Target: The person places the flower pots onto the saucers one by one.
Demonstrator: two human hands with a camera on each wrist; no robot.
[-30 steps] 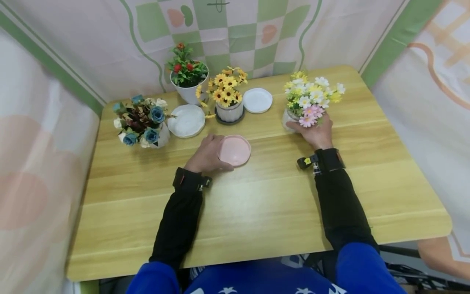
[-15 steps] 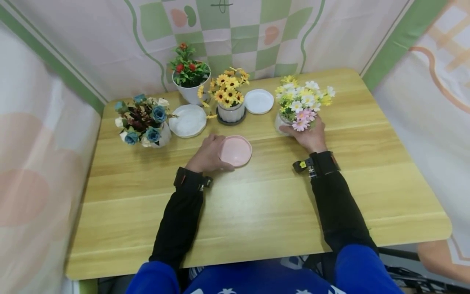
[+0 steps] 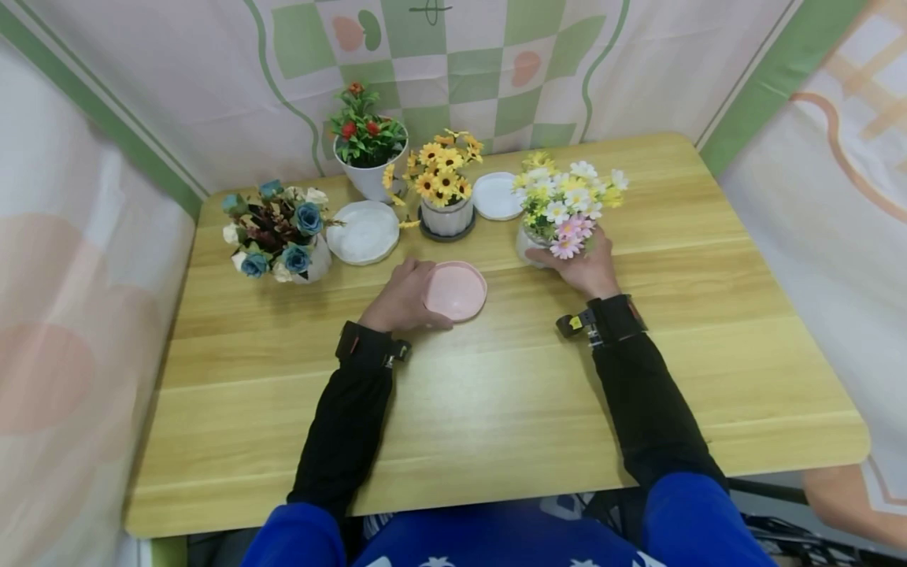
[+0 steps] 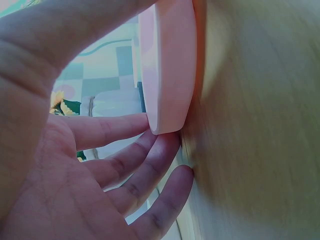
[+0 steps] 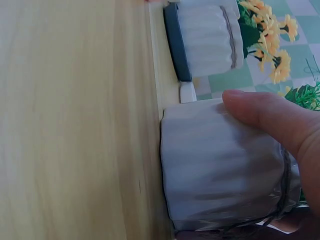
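Daisy pot (image 3: 557, 211), gripped by the right hand (image 3: 586, 268), is right of the pink saucer (image 3: 457, 291), not yet on it; the left hand (image 3: 402, 299) loosely holds that saucer's rim. Behind it, the sunflower pot (image 3: 446, 187) already sits on a dark saucer (image 3: 464, 232).

wood-grain table (image 3: 482, 409) with pots (image 3: 372, 183), saucers (image 3: 364, 234)

Yellow-flower pot (image 3: 446, 216) on dark saucer (image 3: 448, 239); blue-rose pot (image 3: 318, 261) beside whitish plate (image 3: 364, 231); red-flowered plant (image 3: 368, 144) behind, perhaps touching curtain (image 3: 475, 75).

There are four potted plants (image 3: 567, 201), three saucers (image 3: 363, 232) and one pink dish (image 3: 457, 291)
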